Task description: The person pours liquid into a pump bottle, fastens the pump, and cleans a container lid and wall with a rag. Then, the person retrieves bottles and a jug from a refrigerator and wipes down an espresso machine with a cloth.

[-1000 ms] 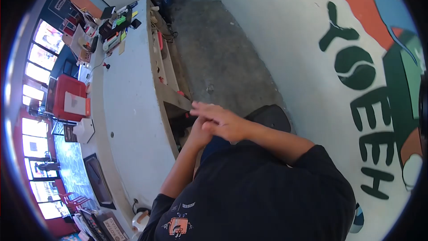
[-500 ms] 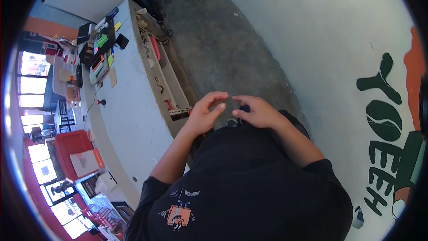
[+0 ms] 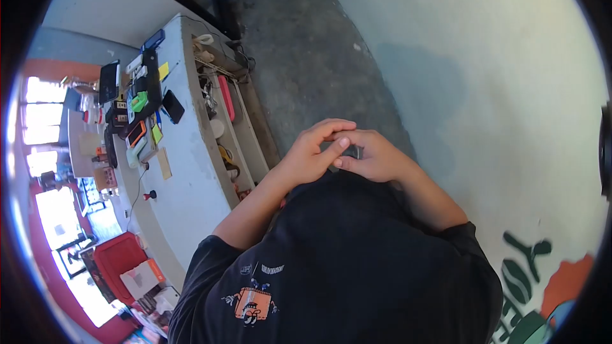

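Observation:
My left hand [image 3: 317,155] and my right hand [image 3: 377,158] meet in front of my black T-shirt [image 3: 357,261]. The left fingers lie over the tips of the right fingers, and the two thumbs come close together or touch. A small gap shows between thumbs and fingers. Both hands have extended, slightly curved fingers, and I see nothing held in either. To the left of the hands runs a pale counter [image 3: 191,185] with open shelves [image 3: 245,130] below its top.
On the counter lie a black phone [image 3: 172,107], yellow sticky notes [image 3: 164,71], an orange-edged device [image 3: 136,134] and a small stamp-like item [image 3: 150,195]. A red tray [image 3: 118,261] stands farther left. Grey concrete floor [image 3: 299,70] runs ahead beside a painted wall [image 3: 484,121].
My hands have come together; before, they were apart with fingertips facing. The view has shifted forward along the counter, and the wall lettering now sits lower.

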